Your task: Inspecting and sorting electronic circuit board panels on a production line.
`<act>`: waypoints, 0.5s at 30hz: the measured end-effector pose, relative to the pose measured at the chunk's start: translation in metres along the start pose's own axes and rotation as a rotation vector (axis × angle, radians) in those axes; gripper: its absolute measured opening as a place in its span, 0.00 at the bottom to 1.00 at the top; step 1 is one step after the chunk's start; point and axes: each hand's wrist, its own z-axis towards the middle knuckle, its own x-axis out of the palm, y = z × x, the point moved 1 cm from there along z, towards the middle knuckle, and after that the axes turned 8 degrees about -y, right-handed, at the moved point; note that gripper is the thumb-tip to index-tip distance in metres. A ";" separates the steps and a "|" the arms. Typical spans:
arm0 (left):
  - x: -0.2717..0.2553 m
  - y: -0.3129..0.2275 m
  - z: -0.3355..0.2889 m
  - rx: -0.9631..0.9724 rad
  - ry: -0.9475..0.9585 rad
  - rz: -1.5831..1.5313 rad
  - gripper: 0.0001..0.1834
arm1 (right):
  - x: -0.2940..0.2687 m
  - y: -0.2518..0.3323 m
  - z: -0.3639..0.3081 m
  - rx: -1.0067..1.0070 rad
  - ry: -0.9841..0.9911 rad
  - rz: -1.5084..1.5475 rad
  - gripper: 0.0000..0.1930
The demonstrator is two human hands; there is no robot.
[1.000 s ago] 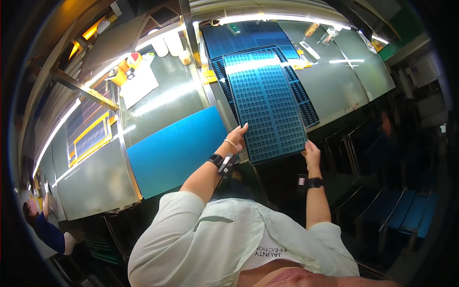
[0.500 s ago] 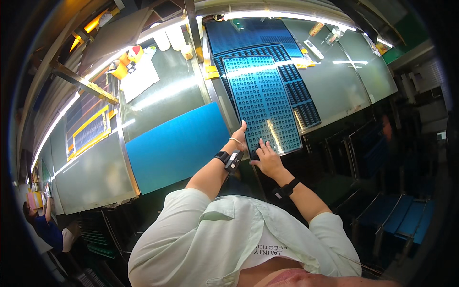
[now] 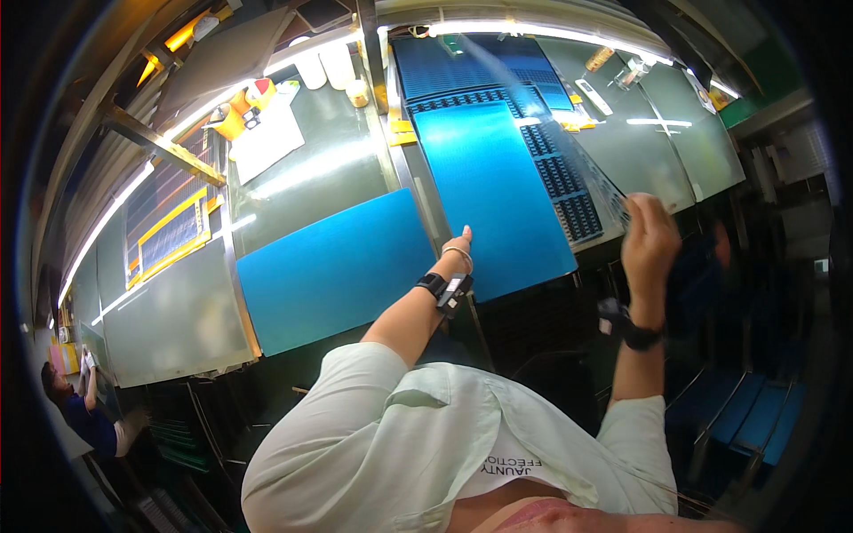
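Observation:
A plain blue panel (image 3: 498, 195) lies at a slant on the middle workbench, its near end reaching past the bench's front edge. My left hand (image 3: 458, 251) grips its left edge near the close end, thumb on top, with the other fingers partly hidden. To the right, my right hand (image 3: 650, 238) is raised with fingers closed on the corner of a clear film (image 3: 591, 169). The film slants up and back over the right side of the panel and is blurred. Beneath the panel a dark patterned sheet (image 3: 569, 191) shows along the right and far sides.
A second blue panel (image 3: 338, 271) rests on the left bench. White paper (image 3: 267, 147), tape rolls (image 3: 259, 91) and white bottles (image 3: 338, 67) stand behind it. A white handheld device (image 3: 593, 96) lies far right. At far left another person (image 3: 84, 404) works.
My right hand has lifted and swung right, taking the patterned clear film off the panel. The blue surface now shows without dark marks. My left hand stays at the panel's left edge.

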 end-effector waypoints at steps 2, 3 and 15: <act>0.008 0.003 -0.003 0.015 -0.066 0.006 0.37 | -0.039 0.028 0.008 -0.246 0.095 -0.089 0.02; 0.014 0.004 -0.012 0.032 0.017 -0.037 0.36 | -0.051 0.042 0.006 -0.291 0.040 -0.041 0.02; -0.231 -0.090 -0.158 0.423 0.830 -0.592 0.52 | 0.020 0.056 -0.108 0.251 0.293 0.716 0.05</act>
